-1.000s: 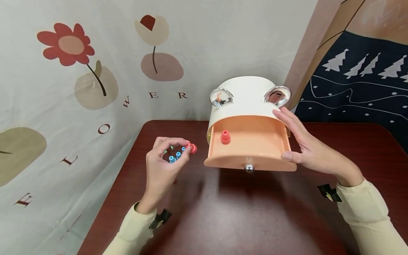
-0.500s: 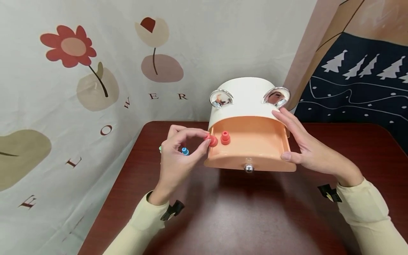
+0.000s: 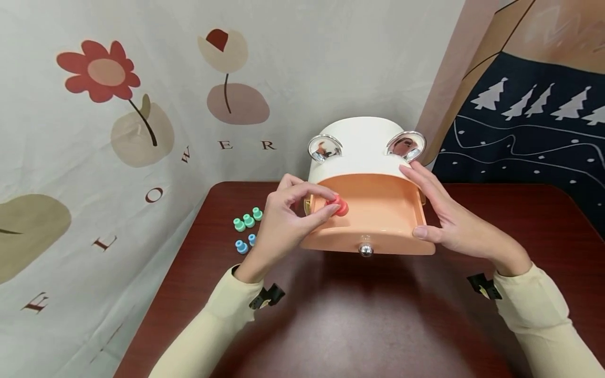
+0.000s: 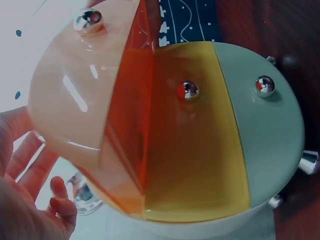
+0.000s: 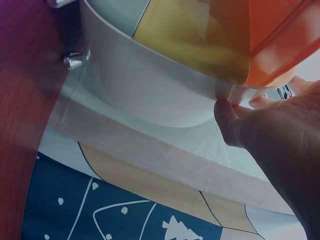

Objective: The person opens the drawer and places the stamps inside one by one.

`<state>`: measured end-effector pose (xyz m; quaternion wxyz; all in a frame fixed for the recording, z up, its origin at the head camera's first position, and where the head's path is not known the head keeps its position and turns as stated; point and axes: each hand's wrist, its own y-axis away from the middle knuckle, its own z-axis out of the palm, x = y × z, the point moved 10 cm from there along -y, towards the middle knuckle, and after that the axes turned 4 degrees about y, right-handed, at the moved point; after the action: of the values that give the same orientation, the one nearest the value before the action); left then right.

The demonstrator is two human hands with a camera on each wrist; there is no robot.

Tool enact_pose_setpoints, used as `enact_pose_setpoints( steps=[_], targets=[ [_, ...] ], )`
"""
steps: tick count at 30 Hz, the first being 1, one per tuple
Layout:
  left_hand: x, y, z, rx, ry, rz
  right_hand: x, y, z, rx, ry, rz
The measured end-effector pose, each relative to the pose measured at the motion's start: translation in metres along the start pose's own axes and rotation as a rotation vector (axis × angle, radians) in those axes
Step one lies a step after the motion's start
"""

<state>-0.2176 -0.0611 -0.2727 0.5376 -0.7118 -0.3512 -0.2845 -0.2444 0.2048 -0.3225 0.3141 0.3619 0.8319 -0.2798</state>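
Observation:
My left hand [image 3: 295, 215] pinches a small red stepped peg [image 3: 341, 206] between thumb and fingertips, inside the left part of the open peach drawer [image 3: 378, 210]. A second red peg, seen there earlier, is hidden or merges with it. The drawer belongs to a white rounded cabinet [image 3: 364, 139] with two chrome eye-like domes. On the cabinet's right side rests my right hand [image 3: 454, 223], fingers on the white shell and thumb on the drawer's front corner. The left wrist view shows yellow [image 4: 195, 150] and green [image 4: 265, 130] drawer fronts, both closed.
Several green pegs [image 3: 248, 220] stand in a row on the dark wooden table [image 3: 368, 325], left of my left hand. Blue pegs [image 3: 241, 247] stand in front of them, partly hidden by that hand. A printed cloth [image 3: 165, 105] hangs behind.
My left hand has carried the red peg rightward from beside the cabinet into the open drawer, uncovering the green pegs. My right hand stays in place on the cabinet.

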Motion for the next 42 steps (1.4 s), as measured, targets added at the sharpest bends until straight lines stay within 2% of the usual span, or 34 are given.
enact_pose_setpoints(
  steps=[6,11,15,22,27,31,42],
  targets=[
    [-0.016,-0.01,0.013,-0.065,0.021,-0.033,0.003,0.0,0.002,0.001,-0.002,0.009],
    [-0.021,-0.015,0.021,-0.108,0.02,-0.029,0.003,0.0,0.001,0.007,0.004,0.009],
    [-0.019,-0.019,0.026,-0.164,-0.011,0.007,0.002,-0.001,0.0,0.005,0.004,0.002],
    [-0.009,-0.027,0.038,-0.278,-0.13,0.112,0.001,0.0,-0.001,0.011,0.016,-0.02],
    [-0.009,-0.029,0.041,-0.29,-0.202,0.138,0.001,0.001,-0.002,0.015,0.017,-0.034],
    [-0.009,-0.029,0.042,-0.289,-0.221,0.137,0.001,0.003,-0.002,0.025,0.02,-0.048],
    [-0.012,-0.019,0.025,-0.215,-0.092,0.141,-0.003,0.001,0.0,0.026,0.027,-0.07]
  ],
)
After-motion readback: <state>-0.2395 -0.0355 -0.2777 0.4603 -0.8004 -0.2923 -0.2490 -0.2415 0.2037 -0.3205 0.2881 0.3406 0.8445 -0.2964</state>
